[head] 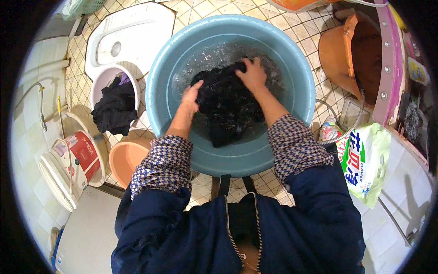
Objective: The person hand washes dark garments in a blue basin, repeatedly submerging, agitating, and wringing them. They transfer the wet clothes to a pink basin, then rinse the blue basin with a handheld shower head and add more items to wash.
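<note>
A soaked black cloth [229, 106] lies bunched in the water of a large round blue basin [231, 164]. My left hand [191, 96] holds the cloth's left edge, thumb uppermost, its other fingers largely hidden. At the upper right of the bundle, my right hand [254, 74] has black fabric between its thumb and index finger; the remaining fingers are spread near the water. Splashes and ripples surround the cloth, mostly on its far side.
Left of the basin are a pale tub [97, 87] heaped with dark clothes [118, 106], an orange basin [125, 161] and a white squat toilet [137, 37]. At right stand a detergent bag [368, 167], a metal hose [357, 120] and a brown bucket [333, 58].
</note>
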A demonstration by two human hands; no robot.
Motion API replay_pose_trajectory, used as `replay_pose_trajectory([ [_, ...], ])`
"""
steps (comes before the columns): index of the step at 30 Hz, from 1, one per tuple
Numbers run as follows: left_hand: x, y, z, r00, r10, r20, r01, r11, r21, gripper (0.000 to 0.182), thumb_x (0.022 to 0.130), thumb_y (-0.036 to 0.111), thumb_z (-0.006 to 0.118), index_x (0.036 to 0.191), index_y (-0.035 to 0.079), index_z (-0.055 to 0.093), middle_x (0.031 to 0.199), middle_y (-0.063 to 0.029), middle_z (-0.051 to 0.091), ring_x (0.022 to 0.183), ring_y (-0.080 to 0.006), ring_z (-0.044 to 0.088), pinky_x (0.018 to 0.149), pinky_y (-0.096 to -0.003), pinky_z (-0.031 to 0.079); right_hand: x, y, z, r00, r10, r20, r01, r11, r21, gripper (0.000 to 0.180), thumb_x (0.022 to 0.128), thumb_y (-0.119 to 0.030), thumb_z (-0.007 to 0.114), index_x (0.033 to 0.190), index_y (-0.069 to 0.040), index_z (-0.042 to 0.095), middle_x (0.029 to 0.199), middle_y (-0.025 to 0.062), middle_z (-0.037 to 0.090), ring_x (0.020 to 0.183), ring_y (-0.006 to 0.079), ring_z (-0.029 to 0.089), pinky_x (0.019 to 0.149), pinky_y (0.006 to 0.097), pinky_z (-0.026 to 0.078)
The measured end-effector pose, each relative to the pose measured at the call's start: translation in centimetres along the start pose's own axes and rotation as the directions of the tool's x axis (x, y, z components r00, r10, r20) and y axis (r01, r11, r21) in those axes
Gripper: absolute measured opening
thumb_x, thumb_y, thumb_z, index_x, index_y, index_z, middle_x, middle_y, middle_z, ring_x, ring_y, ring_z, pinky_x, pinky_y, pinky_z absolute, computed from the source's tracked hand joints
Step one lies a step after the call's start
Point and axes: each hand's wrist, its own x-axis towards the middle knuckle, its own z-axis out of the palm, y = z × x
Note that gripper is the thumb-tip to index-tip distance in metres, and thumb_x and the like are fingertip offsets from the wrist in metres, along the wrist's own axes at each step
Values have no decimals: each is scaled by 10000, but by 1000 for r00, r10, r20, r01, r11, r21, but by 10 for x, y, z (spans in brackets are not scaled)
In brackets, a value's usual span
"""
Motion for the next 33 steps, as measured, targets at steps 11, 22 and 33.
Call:
replay_pose_trajectory([
  [11,-10,23,47,963,18,269,-11,1000,-29,739,784,695,429,1216,101,505,1190,-100,522,1095,-230,496,922,-360,417,-86,-100,-11,933,-349,-88,291,590,753,309,621,-112,613,929,-121,629,880,106,594,851,313,580,763,380,466],
  [22,-7,-21,39,972,-165,165,176,983,-52,406,837,372,590,1079,45,577,1014,-109,629,847,-268,616,797,-415,495,5,-25,8,949,-245,-198,251,968,3,402,727,-429,635,1041,-182,593,1142,119,489,1067,331,481,803,461,452],
  [33,-36,8,75,970,80,231,-67,996,-62,651,828,637,418,1178,99,525,1111,-75,579,978,-228,560,887,-388,434,-87,-66,15,968,-241,-70,219,672,707,498,645,-206,654,1106,-56,540,1003,174,566,958,349,564,836,392,452],
])
